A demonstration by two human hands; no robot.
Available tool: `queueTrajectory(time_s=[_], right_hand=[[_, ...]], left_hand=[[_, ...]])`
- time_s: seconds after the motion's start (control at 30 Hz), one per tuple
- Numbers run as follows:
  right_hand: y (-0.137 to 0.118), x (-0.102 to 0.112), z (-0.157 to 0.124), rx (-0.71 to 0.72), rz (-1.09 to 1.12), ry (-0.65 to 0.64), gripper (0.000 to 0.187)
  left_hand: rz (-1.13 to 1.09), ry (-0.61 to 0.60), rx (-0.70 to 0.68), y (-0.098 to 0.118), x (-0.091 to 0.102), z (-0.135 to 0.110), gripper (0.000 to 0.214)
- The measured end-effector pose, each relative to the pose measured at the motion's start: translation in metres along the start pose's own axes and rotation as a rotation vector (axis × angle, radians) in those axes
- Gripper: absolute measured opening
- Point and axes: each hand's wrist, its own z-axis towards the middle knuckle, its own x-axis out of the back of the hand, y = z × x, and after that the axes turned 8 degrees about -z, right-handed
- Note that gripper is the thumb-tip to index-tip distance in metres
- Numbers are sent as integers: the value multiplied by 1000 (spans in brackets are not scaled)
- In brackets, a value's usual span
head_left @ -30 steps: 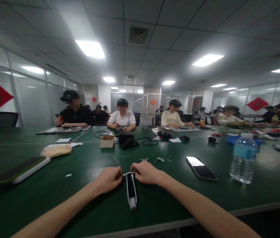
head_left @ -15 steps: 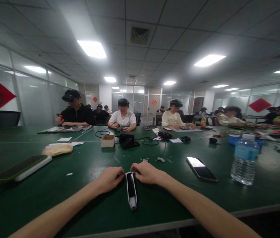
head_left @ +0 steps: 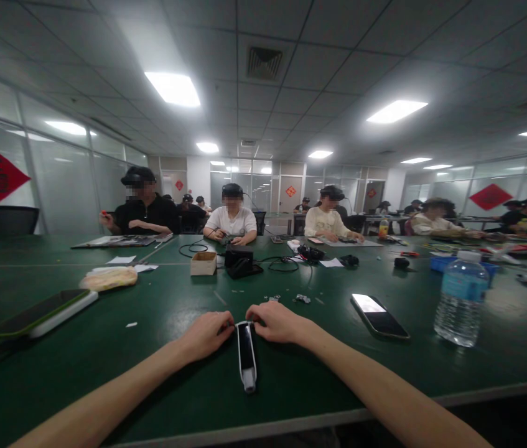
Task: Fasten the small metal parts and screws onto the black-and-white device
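A white, pen-shaped device [head_left: 246, 353] with a long black screen lies on the green table, its narrow tip pointing toward me. At its far end, my left hand [head_left: 209, 336] holds the left corner with closed fingertips. My right hand [head_left: 273, 322] grips the right corner of that same end, with its fingers bent and closed. The exact contact of the fingertips is partly hidden by the hands. Just beyond my right hand are small grey metal-looking parts [head_left: 303, 299].
To the right are a smartphone [head_left: 379, 316] and a water bottle [head_left: 461, 302]. At the left lie a green-edged tablet-like device [head_left: 39, 313] and a wrapped beige item [head_left: 109, 278]. A small box [head_left: 203, 264] and black cables [head_left: 283, 265] sit farther off. Co-workers sit opposite.
My hands and the pen-shaped device stay almost in place. Across the table, the person at the left has moved a raised hand slightly.
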Motion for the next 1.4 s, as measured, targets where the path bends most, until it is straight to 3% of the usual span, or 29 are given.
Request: queueTrajectory(time_s=[1.2, 1.4], right_hand=[[0, 8, -2, 8, 78, -38, 22], [21, 16, -2, -62, 15, 15, 28]], left_hand=[[-12, -6, -9, 0, 0, 0, 22], [-24, -15, -21, -4, 0, 1, 21]])
